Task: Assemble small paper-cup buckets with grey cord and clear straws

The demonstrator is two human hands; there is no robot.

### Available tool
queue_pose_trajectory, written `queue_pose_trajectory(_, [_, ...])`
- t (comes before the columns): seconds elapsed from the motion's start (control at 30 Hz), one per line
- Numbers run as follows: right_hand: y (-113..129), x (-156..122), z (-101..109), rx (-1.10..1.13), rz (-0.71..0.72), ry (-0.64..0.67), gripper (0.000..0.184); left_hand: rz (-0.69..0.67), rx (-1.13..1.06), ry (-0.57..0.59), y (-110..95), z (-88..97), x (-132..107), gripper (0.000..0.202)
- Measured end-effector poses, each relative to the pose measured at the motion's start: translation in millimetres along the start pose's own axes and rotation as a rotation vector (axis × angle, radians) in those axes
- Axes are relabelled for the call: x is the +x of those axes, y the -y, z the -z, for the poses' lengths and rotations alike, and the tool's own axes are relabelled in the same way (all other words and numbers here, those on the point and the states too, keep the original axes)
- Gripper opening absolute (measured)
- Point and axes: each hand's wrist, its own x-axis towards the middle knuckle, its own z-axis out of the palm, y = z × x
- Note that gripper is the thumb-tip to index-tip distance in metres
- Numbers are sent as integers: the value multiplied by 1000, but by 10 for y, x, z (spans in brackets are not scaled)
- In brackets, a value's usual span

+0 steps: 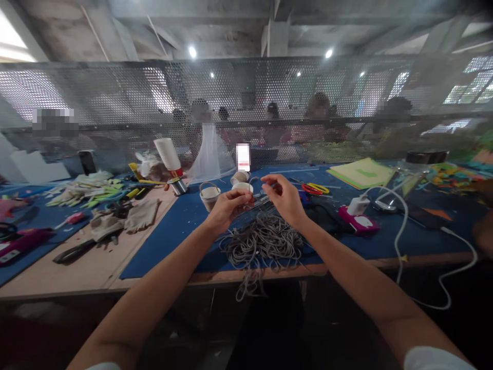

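Note:
My left hand (pixel 228 206) is closed around a small paper cup (pixel 242 188) held above the blue mat (pixel 162 241). My right hand (pixel 284 198) pinches a thin grey cord (pixel 257 180) that arches over to the cup. A tangled pile of grey cord (pixel 264 241) lies right below both hands, with loops hanging over the table's front edge. Another small cup with a cord handle (pixel 210 195) stands just left of my left hand, and a third cup (pixel 239 177) lies behind.
A stack of paper cups (pixel 168 154), gloves (pixel 133 216), green strips (pixel 88 192) and a glue gun (pixel 19 244) lie at the left. Scissors (pixel 314 188), a pink charger with white cable (pixel 360 218) and yellow-green sheets (pixel 362 172) sit right. People sit behind a perforated mesh screen (pixel 115 103).

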Motion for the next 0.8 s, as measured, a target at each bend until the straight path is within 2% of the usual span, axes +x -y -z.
queue_pose_trajectory(0.07, [27, -20, 10, -123, 102, -12, 27, -9, 18, 8, 3, -4, -4, 24])
queue_pose_trajectory(0.2, [28, -41, 14, -302, 215, 69, 30, -16, 60, 19, 0, -24, -17, 22])
queue_pose_trajectory(0.43, [-10, -28, 37, -347, 230, 38, 16, 68, 79, 83, 10, -17, -29, 25])
queue_pose_trajectory(0.67, [10, -46, 62, -354, 261, 23, 16, 166, -53, 159, -6, 7, -33, 25])
queue_pose_trajectory(0.8, [26, -47, 51, -340, 270, 21, 15, 166, -59, 167, -2, 1, -32, 24])
